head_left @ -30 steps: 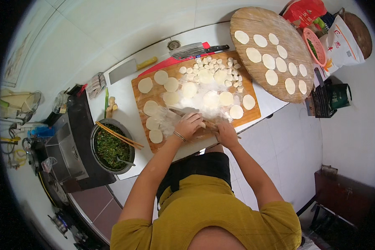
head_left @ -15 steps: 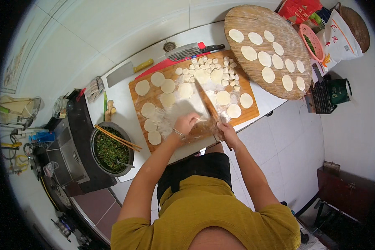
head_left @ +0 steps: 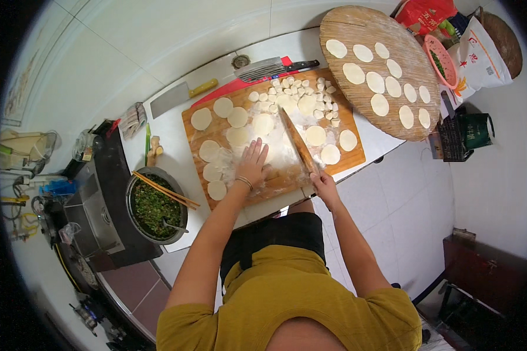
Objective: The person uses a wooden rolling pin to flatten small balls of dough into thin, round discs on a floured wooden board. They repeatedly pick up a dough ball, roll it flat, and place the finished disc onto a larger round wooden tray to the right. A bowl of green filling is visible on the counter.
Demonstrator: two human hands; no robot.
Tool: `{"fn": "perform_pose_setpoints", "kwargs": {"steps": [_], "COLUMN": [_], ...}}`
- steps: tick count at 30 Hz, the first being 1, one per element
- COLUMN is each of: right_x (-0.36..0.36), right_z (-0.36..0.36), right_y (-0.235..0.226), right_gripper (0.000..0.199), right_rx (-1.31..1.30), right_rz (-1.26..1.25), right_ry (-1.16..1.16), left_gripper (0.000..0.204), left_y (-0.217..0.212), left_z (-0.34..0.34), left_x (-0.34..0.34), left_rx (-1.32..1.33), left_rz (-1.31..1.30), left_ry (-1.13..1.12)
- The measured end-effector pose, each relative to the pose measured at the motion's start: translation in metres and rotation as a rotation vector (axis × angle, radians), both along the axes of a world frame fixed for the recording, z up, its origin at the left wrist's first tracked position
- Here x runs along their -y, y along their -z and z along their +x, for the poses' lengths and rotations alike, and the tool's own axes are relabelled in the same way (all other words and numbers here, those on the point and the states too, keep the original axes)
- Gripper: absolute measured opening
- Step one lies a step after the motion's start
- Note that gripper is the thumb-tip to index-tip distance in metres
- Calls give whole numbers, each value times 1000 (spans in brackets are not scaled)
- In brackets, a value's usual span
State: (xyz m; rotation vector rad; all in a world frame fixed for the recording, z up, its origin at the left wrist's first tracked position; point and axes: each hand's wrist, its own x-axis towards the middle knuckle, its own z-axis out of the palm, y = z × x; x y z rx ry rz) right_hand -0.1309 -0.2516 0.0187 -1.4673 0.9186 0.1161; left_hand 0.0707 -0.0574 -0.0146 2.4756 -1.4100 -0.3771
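Observation:
My left hand [head_left: 252,164] lies over the floured cutting board [head_left: 351,161] with its fingers stretched out, their tips close to two flat round dough wrappers [head_left: 263,124]. A wooden rolling pin [head_left: 297,140] slants across the board, and my right hand [head_left: 324,186] is closed around its near end. More dough wrappers [head_left: 201,119] lie along the board's left side and at its right. Small cut dough pieces [head_left: 301,88] are clustered at the far right of the board. Whether any dough is under my left palm is hidden.
A round woven tray [head_left: 357,29] with several wrappers overlaps the board's far right. At left stands a bowl of chopped green filling [head_left: 152,213] with chopsticks [head_left: 164,190] across it. A cleaver [head_left: 170,102] and a black-handled knife [head_left: 301,66] lie behind the board.
My left hand has moved left and farther onto the board, and its curled fingers have straightened. The right hand keeps hold of the rolling pin, which has shifted slightly.

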Motion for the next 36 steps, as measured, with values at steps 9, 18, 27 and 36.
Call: {"fn": "perform_pose_setpoints", "kwargs": {"steps": [9,18,27,36], "right_x": [9,7,-22,-2], "right_z": [6,50,25,64], "right_y": [-32,0,-3,10], "right_gripper": [31,49,68,70], "right_rx": [-20,176,-41,-119], "right_rz": [-750,-1185,-1284,-1366], "right_ry": [-403,-675,-568,-462], "left_gripper": [77,74,73,74], "left_y": [-24,-8,-15,-19], "left_z": [-69,-2,-34,20], "left_x": [2,-21,-51,8], "left_rx": [-38,8,53,43], "left_rz": [-107,-73,-19,-7], "left_ry": [-217,-162,-173,-286]}}
